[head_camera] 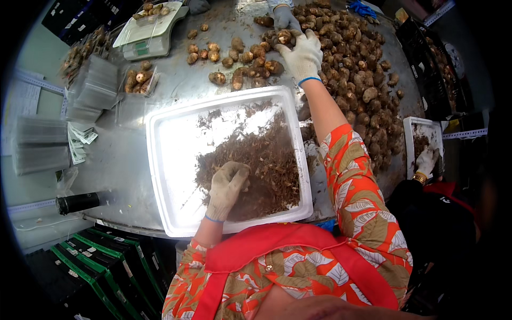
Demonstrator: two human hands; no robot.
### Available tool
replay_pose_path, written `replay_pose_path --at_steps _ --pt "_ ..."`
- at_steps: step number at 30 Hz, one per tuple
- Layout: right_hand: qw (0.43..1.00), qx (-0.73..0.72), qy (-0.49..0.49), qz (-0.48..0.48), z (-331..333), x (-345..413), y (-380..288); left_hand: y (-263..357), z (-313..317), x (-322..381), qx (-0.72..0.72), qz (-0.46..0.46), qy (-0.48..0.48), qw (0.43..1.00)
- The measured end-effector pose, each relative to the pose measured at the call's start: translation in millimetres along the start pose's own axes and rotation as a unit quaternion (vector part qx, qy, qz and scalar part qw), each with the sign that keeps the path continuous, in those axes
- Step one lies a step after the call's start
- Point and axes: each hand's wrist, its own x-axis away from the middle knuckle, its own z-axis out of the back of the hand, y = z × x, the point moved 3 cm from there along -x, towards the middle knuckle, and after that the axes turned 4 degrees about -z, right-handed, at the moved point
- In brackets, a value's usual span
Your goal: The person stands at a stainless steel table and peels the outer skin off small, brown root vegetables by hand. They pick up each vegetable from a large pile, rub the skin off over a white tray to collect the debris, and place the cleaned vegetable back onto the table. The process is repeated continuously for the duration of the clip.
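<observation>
My left hand (229, 189), in a pale knit glove, is curled over brown fibrous peelings in a white foam tray (153, 168). Whatever its fingers may hold is hidden. Beyond the tray's far right corner, my right hand (303, 56), gloved alike, stretches out with thumb and fingers apart. Between them lies a brown, taro-like tuber (284, 37); no firm grip on it shows. Another person's grey-gloved hand (285, 18) is close to that tuber on the far side. Several loose tubers (258, 72) lie left of my right hand, and a large heap of tubers (356, 76) spreads to its right.
A weighing scale (146, 47) bearing tubers stands far left, near a filled clear punnet (140, 80). Stacked clear punnets (42, 144), labels (80, 140) and a black cylinder (78, 203) line the left side. At right, another person's gloved hand (426, 161) is in a smaller tray (409, 148).
</observation>
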Motion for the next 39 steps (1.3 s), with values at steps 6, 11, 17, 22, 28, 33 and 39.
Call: replay_pose_path --at_steps 6,11,17,22,28,33,39 --pt "0.993 0.116 -0.037 0.001 -17 -32 3 0 -4 -3 -0.011 0.0 -0.03 0.999" --pt "0.986 0.156 -0.041 0.047 -21 -58 8 -11 -3 -4 0.008 0.008 -0.027 1.0" --pt "0.986 0.125 0.061 0.093 -45 -57 36 -8 -7 -6 0.021 0.019 -0.037 0.999" --pt "0.996 -0.001 0.051 0.067 -30 -58 48 -10 -6 -7 -0.001 0.025 -0.024 0.999" --pt "0.998 -0.015 -0.034 0.059 -21 -55 60 -20 -7 -11 0.004 0.027 -0.033 0.999" --pt "0.996 -0.039 -0.085 -0.008 17 -46 36 -21 -5 -11 0.001 0.026 -0.027 0.999" --pt "0.978 -0.195 -0.064 -0.029 78 -3 19 -23 -7 -12 0.022 -0.002 -0.015 1.0"
